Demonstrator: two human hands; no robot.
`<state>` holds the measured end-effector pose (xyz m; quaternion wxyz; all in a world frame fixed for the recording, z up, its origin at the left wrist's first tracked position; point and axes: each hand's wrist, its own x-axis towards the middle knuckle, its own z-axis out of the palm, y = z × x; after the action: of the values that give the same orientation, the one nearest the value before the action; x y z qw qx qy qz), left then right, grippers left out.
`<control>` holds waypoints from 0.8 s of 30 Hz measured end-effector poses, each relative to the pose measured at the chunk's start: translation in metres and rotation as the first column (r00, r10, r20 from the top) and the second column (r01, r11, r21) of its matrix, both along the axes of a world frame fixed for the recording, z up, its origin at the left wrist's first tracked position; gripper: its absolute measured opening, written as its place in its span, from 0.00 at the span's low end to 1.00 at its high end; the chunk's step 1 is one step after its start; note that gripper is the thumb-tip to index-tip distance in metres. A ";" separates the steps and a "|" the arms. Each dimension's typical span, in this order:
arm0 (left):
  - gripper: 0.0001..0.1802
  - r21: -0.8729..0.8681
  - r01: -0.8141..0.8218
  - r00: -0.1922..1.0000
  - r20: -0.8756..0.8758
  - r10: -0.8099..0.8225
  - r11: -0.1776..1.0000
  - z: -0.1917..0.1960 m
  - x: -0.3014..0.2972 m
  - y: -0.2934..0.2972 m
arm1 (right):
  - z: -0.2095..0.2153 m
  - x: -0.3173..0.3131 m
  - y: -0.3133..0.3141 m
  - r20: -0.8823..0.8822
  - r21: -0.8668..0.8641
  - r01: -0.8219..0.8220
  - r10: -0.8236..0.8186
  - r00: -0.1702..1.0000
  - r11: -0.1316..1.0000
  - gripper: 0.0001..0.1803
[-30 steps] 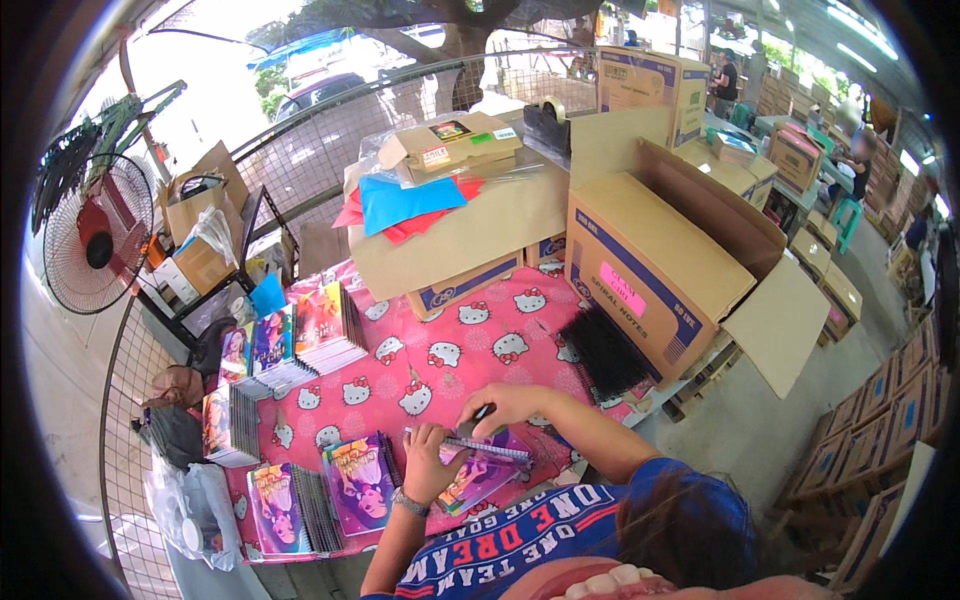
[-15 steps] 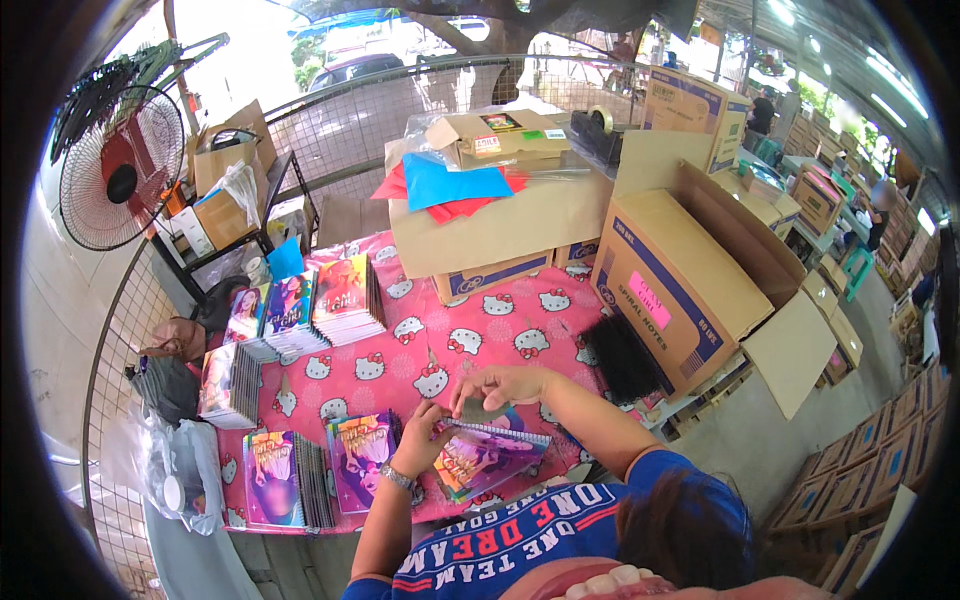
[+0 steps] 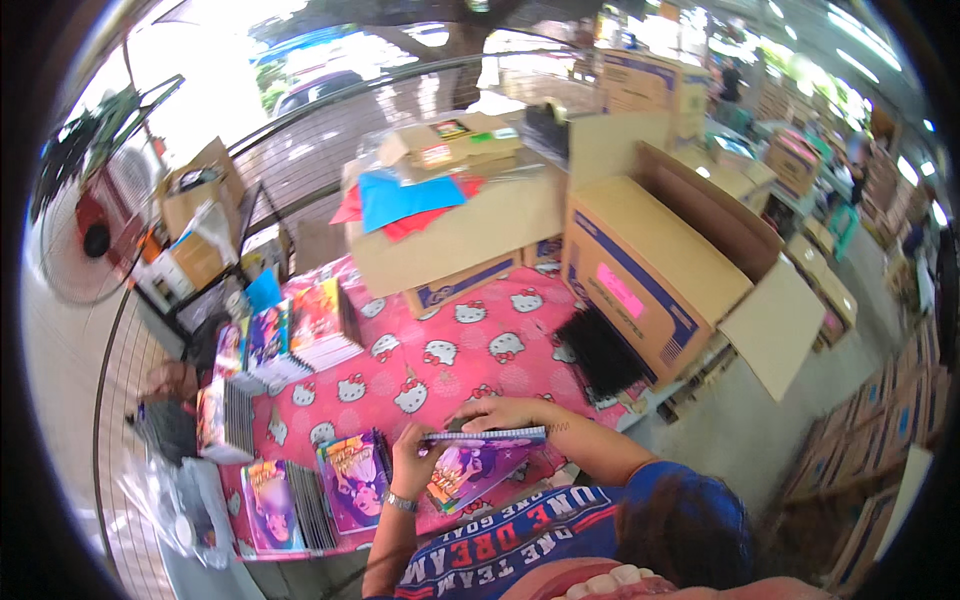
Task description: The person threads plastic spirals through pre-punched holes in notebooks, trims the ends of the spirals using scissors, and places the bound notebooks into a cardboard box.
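A purple spiral notebook with a colourful cover is tilted up in front of me, its coil-bound spine along the top edge. My left hand is closed on the left end of that spine. Curled behind the spine, my right hand grips the notebook's upper edge; its fingertips are partly hidden and blurred. A dark patch shows beside those fingers, too blurred to name. Loose coil end sticks out past the spine's right end. Left of my left hand lies a stack of similar notebooks.
More notebook stacks line the left side of the pink patterned tablecloth. Black plastic coils lie in a bundle against an open carton at right. Blue and red sheets lie on cardboard at the back.
The notebook's spine is raised and more level than before. My right hand has come down closer along the spine. My view has shifted, blurring the surroundings.
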<state>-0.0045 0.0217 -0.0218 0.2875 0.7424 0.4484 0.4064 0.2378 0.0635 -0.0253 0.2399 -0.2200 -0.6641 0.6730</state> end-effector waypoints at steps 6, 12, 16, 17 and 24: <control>0.14 -0.094 0.058 0.996 0.073 -0.051 0.994 -0.013 0.008 -0.008 | 0.004 0.009 0.016 0.227 -0.017 -0.011 0.015 0.974 1.000 0.25; 0.11 -0.140 -0.095 0.975 0.187 0.121 0.985 -0.035 -0.008 0.000 | -0.079 0.076 0.039 0.390 0.743 0.285 -0.738 0.550 0.605 0.36; 0.08 -0.214 -0.204 0.909 0.321 0.266 0.955 -0.023 -0.011 -0.016 | -0.118 0.091 -0.003 0.220 0.787 0.448 -0.871 0.439 0.424 0.42; 0.06 -0.188 -0.234 0.911 0.299 0.283 0.954 -0.025 -0.013 -0.026 | -0.111 0.085 -0.023 0.237 0.782 0.460 -0.884 0.404 0.420 0.44; 0.07 -0.071 -0.286 0.957 0.025 0.288 0.956 -0.033 -0.024 -0.040 | -0.120 0.063 -0.144 0.566 0.820 0.047 -0.821 0.076 0.570 0.46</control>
<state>-0.0280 -0.0181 -0.0543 0.2580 0.6521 0.5597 0.4415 0.3007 -0.0801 -0.1449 0.0571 -0.6855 -0.7256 0.0161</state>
